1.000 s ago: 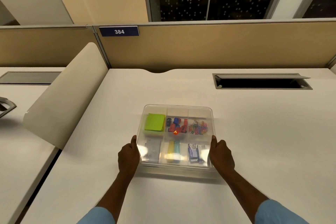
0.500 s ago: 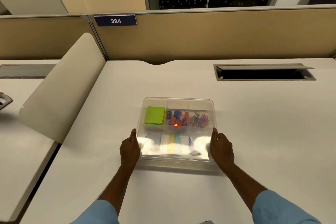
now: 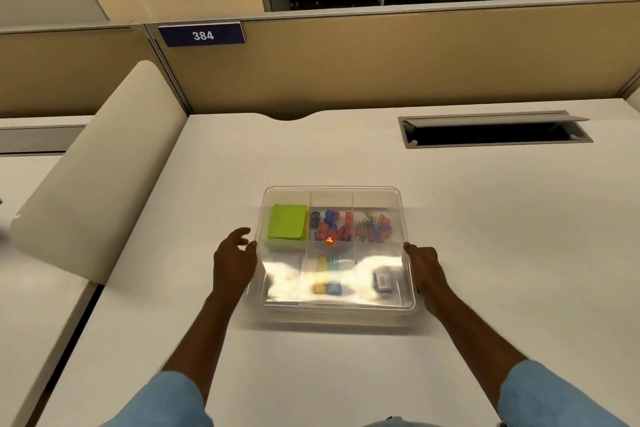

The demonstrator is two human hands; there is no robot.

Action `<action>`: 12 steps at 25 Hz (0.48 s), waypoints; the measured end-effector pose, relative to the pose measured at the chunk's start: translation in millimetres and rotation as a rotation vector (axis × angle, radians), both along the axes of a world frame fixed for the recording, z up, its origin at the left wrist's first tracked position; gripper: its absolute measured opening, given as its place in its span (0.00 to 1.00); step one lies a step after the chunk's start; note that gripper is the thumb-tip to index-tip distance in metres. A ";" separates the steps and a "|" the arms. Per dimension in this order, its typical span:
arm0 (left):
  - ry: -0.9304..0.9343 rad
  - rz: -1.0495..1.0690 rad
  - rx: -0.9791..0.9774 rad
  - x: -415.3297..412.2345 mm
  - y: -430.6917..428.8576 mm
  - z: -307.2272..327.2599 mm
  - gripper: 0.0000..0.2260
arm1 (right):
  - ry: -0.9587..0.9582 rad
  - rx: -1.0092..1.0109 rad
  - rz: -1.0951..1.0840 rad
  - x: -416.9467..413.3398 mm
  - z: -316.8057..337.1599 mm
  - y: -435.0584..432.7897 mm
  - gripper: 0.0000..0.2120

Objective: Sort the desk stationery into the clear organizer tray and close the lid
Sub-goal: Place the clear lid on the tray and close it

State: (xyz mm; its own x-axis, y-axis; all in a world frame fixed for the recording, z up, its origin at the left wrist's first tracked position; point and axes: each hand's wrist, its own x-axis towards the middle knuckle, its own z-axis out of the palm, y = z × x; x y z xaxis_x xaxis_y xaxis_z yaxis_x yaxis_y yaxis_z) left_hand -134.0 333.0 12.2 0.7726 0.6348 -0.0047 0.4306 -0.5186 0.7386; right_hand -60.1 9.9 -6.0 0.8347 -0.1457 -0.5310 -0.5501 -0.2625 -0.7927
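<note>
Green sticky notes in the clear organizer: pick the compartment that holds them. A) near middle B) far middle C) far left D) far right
C: the green sticky notes lie in the far left compartment of the clear organizer, beside the red and blue clips in the far middle one.

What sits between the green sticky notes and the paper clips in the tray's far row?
In the head view, the middle compartment holds red and blue binder clips, between the green sticky notes and paper clips.
</note>
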 end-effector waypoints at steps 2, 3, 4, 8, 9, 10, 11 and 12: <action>0.003 -0.004 -0.040 19.5 4.7 2.5 0.11 | -0.034 -0.013 0.002 12.8 6.0 -1.6 0.16; 0.006 0.004 -0.061 30.0 6.6 3.1 0.11 | -0.068 -0.030 0.011 20.4 10.0 1.3 0.16; 0.001 0.005 -0.073 39.9 7.9 3.4 0.11 | -0.118 -0.061 0.034 29.4 14.0 5.3 0.17; -0.049 -0.145 0.023 72.1 7.8 -0.5 0.13 | -0.399 -0.279 0.225 66.1 20.4 23.3 0.19; -0.050 -0.179 0.039 78.3 7.8 -2.3 0.13 | -0.426 -0.310 0.250 72.6 20.0 26.1 0.19; -0.054 -0.198 0.050 83.3 7.8 -3.9 0.13 | -0.436 -0.329 0.268 77.2 18.9 28.1 0.20; -0.066 -0.202 0.057 88.3 7.5 -5.8 0.13 | -0.436 -0.335 0.277 81.0 16.9 30.1 0.20; -0.085 -0.198 0.062 92.6 7.6 -7.2 0.13 | -0.434 -0.338 0.276 84.2 14.7 32.0 0.20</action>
State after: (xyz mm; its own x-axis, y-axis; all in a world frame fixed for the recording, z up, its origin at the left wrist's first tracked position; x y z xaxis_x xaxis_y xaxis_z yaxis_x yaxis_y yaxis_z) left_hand -41.5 340.6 5.0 0.8784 0.4674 0.0999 0.2532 -0.6323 0.7322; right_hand 24.1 41.9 8.7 0.9953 0.0053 -0.0963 -0.0719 -0.6254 -0.7770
